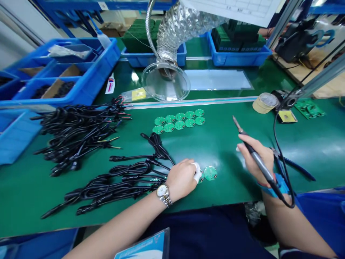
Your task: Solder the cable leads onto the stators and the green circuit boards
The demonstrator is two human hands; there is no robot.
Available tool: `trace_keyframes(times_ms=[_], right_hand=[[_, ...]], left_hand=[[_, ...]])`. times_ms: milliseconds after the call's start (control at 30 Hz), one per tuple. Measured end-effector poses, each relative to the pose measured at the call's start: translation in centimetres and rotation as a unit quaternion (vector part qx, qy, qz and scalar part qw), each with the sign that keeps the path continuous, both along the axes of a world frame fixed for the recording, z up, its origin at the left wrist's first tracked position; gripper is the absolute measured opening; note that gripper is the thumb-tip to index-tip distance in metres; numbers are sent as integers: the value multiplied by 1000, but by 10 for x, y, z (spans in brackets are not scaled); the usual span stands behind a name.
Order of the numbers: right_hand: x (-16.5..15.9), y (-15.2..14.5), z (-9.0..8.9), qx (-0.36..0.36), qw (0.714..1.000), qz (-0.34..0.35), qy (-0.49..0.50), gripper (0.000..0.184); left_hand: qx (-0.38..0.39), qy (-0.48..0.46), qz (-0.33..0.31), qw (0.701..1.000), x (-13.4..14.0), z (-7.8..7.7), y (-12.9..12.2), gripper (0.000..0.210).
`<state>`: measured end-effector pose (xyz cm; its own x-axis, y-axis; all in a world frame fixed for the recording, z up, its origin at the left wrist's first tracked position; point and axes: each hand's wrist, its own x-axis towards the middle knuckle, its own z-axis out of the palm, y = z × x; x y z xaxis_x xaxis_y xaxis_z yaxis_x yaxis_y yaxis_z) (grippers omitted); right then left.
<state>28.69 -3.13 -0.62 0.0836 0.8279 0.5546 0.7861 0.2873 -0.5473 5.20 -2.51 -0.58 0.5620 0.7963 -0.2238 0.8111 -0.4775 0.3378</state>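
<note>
My left hand (183,176), with white finger covers and a wristwatch (162,191), is closed low over the table. Its fingertips touch or cover part of a round green circuit board (201,178); what they pinch is hidden. Another round board (210,173) lies just to the right. Black cables (134,168) with connectors run from the left toward this hand, some lying over boards. Held in my right hand (257,154) is a soldering iron (260,162), its tip raised toward the upper left, apart from the boards. A blue strap (280,185) circles that wrist.
Two rows of round boards (180,120) lie behind my hands. Bundled cables (78,133) lie left, beside blue bins (93,84). A fume extraction hood (165,82) hangs overhead. Right are pliers (299,169), tape rolls (265,102) and the iron's cord (275,133).
</note>
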Motion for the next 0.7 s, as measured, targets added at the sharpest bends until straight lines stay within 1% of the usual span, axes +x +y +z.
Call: trace_keyframes(times_ms=[100, 200, 400, 700], right_hand=[[-9, -8, -15, -29, 999, 20, 19, 24], [-8, -7, -22, -51, 998, 37, 22, 22], [-8, -6, -22, -52, 997, 52, 31, 22], [-10, -8, -21, -50, 997, 56, 29, 22]], left_hand=[[2, 0, -2, 1000, -1, 0, 0, 17], [8, 1, 1, 1000, -1, -1, -1, 18], [5, 0, 7, 1000, 0, 0, -2, 18], [2, -1, 2, 1000, 0, 0, -1, 17]])
